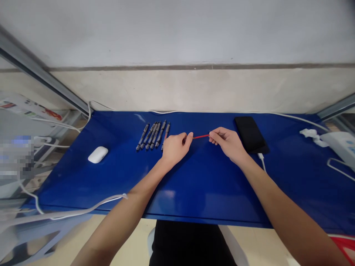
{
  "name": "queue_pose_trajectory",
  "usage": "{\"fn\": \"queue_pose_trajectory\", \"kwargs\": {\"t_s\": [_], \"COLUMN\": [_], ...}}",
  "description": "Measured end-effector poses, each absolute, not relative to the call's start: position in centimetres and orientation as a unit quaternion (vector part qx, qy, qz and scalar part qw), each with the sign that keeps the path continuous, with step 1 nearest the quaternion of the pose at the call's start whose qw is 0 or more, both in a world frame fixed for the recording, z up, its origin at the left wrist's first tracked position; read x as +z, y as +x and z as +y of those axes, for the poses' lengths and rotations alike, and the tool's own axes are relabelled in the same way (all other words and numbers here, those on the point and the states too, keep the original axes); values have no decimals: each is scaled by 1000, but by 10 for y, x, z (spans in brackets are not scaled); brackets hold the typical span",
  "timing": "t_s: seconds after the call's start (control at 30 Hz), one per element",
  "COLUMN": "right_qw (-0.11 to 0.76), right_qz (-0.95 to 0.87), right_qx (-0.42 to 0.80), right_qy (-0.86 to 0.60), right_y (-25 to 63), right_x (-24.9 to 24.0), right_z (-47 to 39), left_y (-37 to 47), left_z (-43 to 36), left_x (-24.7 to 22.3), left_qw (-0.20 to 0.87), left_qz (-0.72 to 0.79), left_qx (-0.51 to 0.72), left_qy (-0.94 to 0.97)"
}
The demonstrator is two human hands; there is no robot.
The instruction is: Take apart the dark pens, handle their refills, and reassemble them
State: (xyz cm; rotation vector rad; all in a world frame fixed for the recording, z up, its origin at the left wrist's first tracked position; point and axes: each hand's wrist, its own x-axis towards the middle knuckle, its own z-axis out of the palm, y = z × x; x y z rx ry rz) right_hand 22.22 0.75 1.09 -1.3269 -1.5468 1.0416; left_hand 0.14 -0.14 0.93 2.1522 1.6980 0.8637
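Above the blue table a thin red pen refill (202, 136) stretches level between my two hands. My left hand (176, 147) is closed, thumb and fingers pinching the refill's left end. The other end sits between the thumb and forefinger of my right hand (227, 143). Just left of my left hand, several dark grey pens (152, 136) lie side by side, slightly slanted. The rightmost pen (167, 130) has a reddish barrel, and my left hand partly covers its lower end.
A black phone (251, 135) with a white charging cable lies right of my right hand. A white earbud case (98, 154) rests on the left of the blue table (188, 188). White cables run along the wall and beside my left forearm. White tissue (313, 136) lies far right.
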Motion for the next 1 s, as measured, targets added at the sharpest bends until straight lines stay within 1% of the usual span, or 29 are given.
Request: {"fn": "queue_pose_trajectory", "kwargs": {"t_s": [0.37,0.7,1.0], "right_qw": [436,416,428], "right_qz": [-594,-605,-596], "right_qx": [427,420,422], "right_qy": [-524,-533,-532], "right_y": [223,222,221], "right_x": [6,13,13], "right_z": [9,6,5], "left_y": [0,1,-1], "left_z": [2,2,4], "left_x": [8,7,10], "left_qw": [177,206,242], "left_qz": [602,580,592], "left_qx": [321,331,369], "left_qy": [709,715,675]}}
